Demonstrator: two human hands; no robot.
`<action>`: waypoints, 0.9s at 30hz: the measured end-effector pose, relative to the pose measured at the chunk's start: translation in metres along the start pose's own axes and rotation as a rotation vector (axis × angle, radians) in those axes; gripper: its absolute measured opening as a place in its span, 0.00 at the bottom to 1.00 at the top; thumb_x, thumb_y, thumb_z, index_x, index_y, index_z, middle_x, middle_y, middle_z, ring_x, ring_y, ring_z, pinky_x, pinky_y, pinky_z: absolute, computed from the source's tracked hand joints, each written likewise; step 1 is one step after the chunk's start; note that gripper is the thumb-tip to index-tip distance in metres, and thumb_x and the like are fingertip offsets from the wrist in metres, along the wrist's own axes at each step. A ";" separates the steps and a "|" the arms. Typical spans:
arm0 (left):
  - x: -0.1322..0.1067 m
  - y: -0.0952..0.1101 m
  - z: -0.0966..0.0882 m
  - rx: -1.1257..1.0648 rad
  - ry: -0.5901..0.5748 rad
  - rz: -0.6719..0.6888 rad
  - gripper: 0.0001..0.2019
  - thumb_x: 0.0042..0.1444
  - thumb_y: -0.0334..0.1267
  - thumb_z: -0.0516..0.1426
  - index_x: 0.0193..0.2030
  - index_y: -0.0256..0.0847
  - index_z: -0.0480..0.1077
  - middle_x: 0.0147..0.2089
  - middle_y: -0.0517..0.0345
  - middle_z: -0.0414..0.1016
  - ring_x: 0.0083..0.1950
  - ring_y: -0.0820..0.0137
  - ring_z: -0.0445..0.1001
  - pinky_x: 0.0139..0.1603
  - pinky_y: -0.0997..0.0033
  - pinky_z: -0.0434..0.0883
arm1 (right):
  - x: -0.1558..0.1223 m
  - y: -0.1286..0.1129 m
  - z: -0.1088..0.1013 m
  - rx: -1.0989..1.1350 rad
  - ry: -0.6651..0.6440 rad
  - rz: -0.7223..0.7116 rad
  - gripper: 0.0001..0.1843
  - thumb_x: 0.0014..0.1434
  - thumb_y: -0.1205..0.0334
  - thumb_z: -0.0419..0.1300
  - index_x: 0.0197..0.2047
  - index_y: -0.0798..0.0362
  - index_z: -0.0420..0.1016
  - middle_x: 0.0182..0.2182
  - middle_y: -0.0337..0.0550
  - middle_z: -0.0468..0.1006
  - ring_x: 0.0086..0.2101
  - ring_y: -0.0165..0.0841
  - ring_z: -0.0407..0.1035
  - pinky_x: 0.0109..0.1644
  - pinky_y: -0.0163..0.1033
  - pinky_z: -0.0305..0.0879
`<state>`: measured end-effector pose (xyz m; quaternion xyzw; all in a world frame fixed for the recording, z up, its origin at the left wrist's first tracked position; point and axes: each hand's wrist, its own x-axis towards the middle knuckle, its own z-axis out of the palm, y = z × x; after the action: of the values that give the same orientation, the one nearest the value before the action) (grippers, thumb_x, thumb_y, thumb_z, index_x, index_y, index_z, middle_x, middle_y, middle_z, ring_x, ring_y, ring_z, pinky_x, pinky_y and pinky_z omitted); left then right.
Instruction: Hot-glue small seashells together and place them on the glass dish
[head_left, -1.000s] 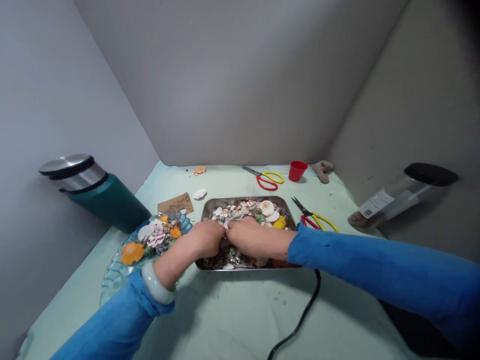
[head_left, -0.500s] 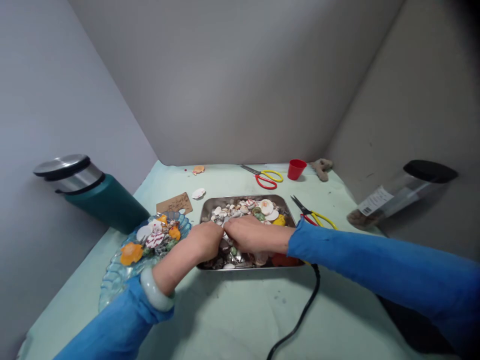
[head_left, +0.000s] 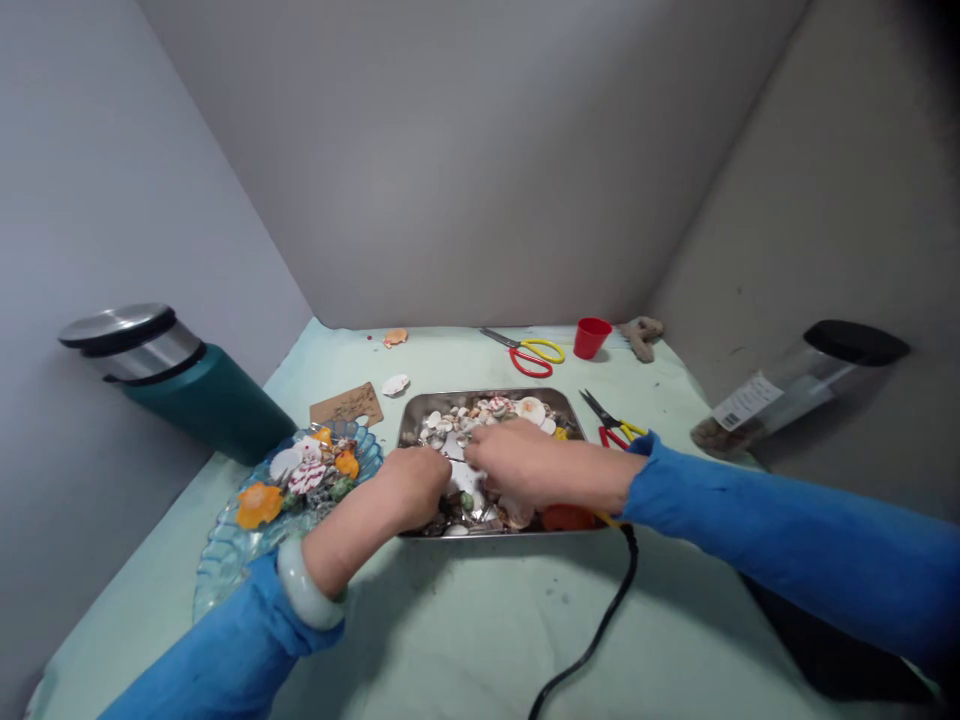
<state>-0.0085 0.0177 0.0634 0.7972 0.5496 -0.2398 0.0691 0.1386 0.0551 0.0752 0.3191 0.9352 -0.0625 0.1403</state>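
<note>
My left hand (head_left: 416,488), with a pale bangle (head_left: 306,588) at its wrist, is closed over the left front of a metal tray (head_left: 495,536). My right hand (head_left: 529,465) is curled over the tray's middle, fingertips pinched together. A thin dark strand (head_left: 456,459) shows between the two hands; what each one grips is hidden. Around them the tray is full of shells, among them a round white shell (head_left: 531,410) at the back. An orange piece (head_left: 568,517) lies by the tray's front right, below my right wrist.
On the left are a blue glass plate (head_left: 214,560) of shells, a teal bottle (head_left: 217,400) and brown card (head_left: 346,404). Scissors (head_left: 536,355), snips (head_left: 611,420) and a red cup (head_left: 592,338) lie behind. A clear jar (head_left: 780,390) stands right; a black cable (head_left: 600,635) crosses in front.
My right hand has drawn away to the right from my left hand, opening a gap with the dark strand in it. My left hand stays nearly in place.
</note>
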 end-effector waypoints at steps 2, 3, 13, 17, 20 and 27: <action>-0.001 0.001 -0.002 0.002 -0.016 0.012 0.13 0.47 0.27 0.55 0.39 0.33 0.76 0.41 0.34 0.78 0.43 0.50 0.77 0.39 0.57 0.74 | 0.003 -0.012 0.011 -0.023 -0.101 -0.082 0.12 0.61 0.60 0.58 0.46 0.57 0.71 0.43 0.45 0.74 0.40 0.35 0.71 0.42 0.44 0.69; -0.001 0.001 -0.002 0.000 -0.019 0.014 0.13 0.47 0.27 0.56 0.39 0.33 0.76 0.41 0.35 0.79 0.43 0.50 0.77 0.40 0.57 0.74 | 0.006 -0.017 0.016 -0.033 -0.124 -0.092 0.13 0.62 0.59 0.56 0.49 0.55 0.69 0.46 0.46 0.73 0.41 0.35 0.70 0.44 0.46 0.69; -0.011 -0.016 -0.004 -0.047 0.092 -0.044 0.11 0.50 0.27 0.53 0.37 0.34 0.75 0.39 0.37 0.79 0.41 0.54 0.77 0.38 0.63 0.72 | 0.010 -0.011 -0.005 -0.042 -0.210 -0.102 0.13 0.53 0.63 0.64 0.42 0.57 0.75 0.37 0.46 0.78 0.36 0.39 0.72 0.37 0.39 0.67; -0.010 -0.020 -0.011 -0.108 0.177 -0.012 0.10 0.53 0.33 0.52 0.35 0.37 0.75 0.37 0.44 0.79 0.40 0.59 0.76 0.38 0.67 0.70 | -0.006 -0.011 -0.008 -0.044 -0.255 -0.146 0.12 0.44 0.68 0.66 0.36 0.55 0.79 0.29 0.47 0.80 0.30 0.39 0.73 0.28 0.37 0.60; -0.004 -0.018 -0.015 -0.172 0.237 0.033 0.12 0.57 0.39 0.51 0.40 0.42 0.74 0.39 0.52 0.79 0.39 0.66 0.76 0.37 0.74 0.68 | -0.006 -0.017 0.005 -0.064 -0.241 -0.152 0.10 0.46 0.74 0.60 0.33 0.58 0.79 0.30 0.51 0.81 0.30 0.40 0.74 0.29 0.38 0.59; -0.009 -0.029 -0.007 -0.112 0.228 -0.005 0.12 0.56 0.35 0.50 0.39 0.43 0.75 0.38 0.50 0.79 0.39 0.62 0.76 0.37 0.70 0.69 | 0.003 0.001 0.002 -0.089 -0.148 -0.058 0.11 0.36 0.66 0.70 0.27 0.57 0.78 0.26 0.50 0.79 0.28 0.43 0.73 0.30 0.40 0.61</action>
<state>-0.0349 0.0242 0.0779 0.8127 0.5686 -0.1168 0.0503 0.1374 0.0574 0.0721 0.2799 0.9329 -0.0485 0.2212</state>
